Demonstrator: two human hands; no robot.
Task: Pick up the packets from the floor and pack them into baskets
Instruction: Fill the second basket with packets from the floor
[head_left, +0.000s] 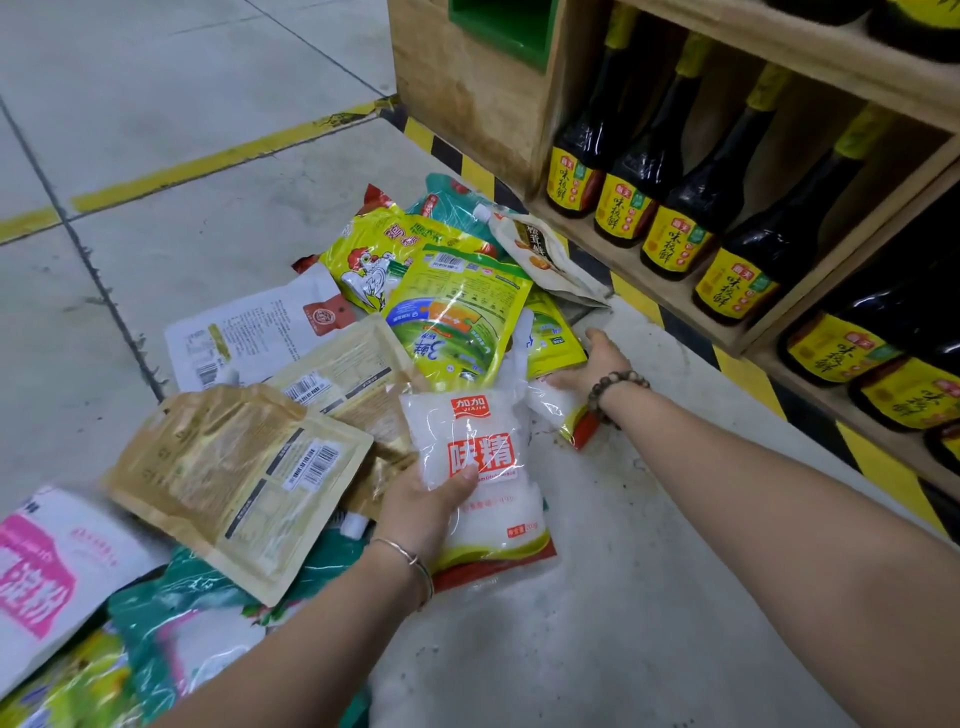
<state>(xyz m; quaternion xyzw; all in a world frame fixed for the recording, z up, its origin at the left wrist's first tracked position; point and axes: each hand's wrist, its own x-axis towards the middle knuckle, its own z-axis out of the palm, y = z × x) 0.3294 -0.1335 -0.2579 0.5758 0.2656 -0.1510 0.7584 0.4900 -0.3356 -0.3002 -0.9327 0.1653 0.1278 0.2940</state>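
My left hand grips the clear plastic packet of white crystals, at six o'clock of the floor pile. My right hand touches a yellow-green foil packet at three o'clock, and its fingers are hidden, so I cannot tell the grip. I judge I am picking up. The next move needs a basket, but none shows.

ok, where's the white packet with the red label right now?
Head view, lower centre: the left hand grips the white packet, right of the tan pouch and just below the green packet.
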